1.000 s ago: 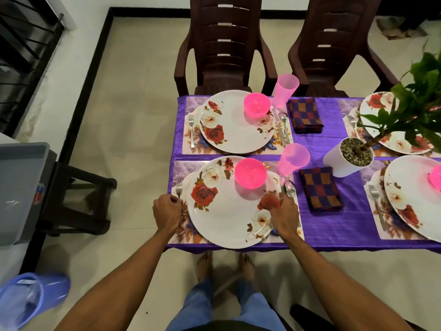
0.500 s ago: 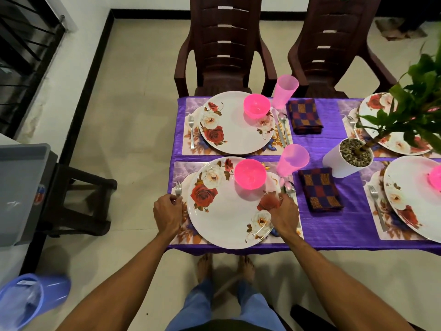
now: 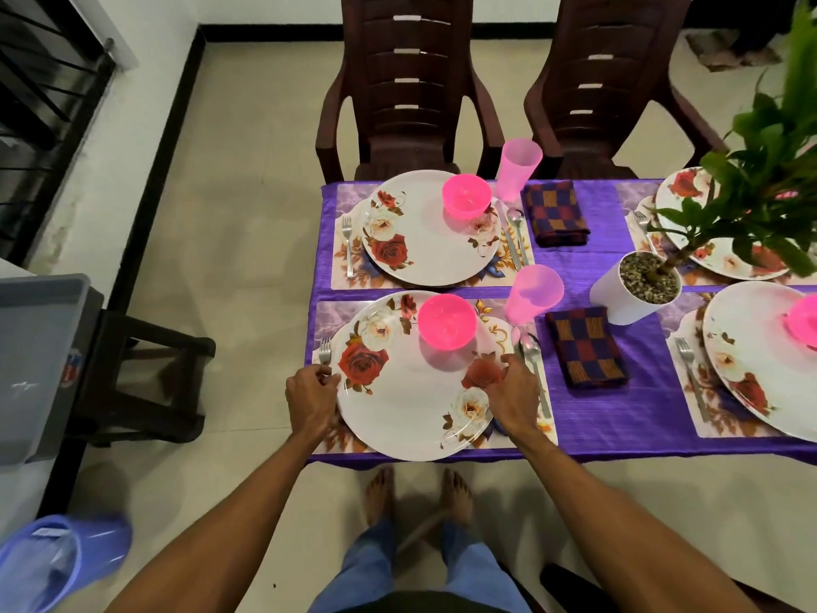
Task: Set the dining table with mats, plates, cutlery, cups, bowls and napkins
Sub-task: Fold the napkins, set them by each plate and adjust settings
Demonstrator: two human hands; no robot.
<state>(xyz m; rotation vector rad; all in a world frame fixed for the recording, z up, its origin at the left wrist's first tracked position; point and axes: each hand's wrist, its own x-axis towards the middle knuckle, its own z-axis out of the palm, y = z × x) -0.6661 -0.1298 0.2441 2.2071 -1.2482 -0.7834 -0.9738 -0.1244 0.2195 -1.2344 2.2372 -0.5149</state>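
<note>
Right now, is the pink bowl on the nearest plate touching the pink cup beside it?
Apart. The head view shows a strip of plate rim and place mat between the pink bowl and the pink cup.

On the bench [image 3: 641,418], at its near edge, the near plate [image 3: 411,400] lies on a mat [image 3: 327,316], with a bowl [image 3: 447,320] on its far part, a fork [image 3: 325,349] just left and a spoon [image 3: 530,347] just right. The left hand [image 3: 309,395] is at its left rim and the right hand [image 3: 513,398] at its right rim. A cup [image 3: 532,294] stands behind the spoon, with a napkin [image 3: 586,347] right of the spoon and a potted plant [image 3: 641,285] right of the cup. The far plate [image 3: 424,241] lies behind the near plate, and a chair [image 3: 406,81] stands beyond the bench.
</note>
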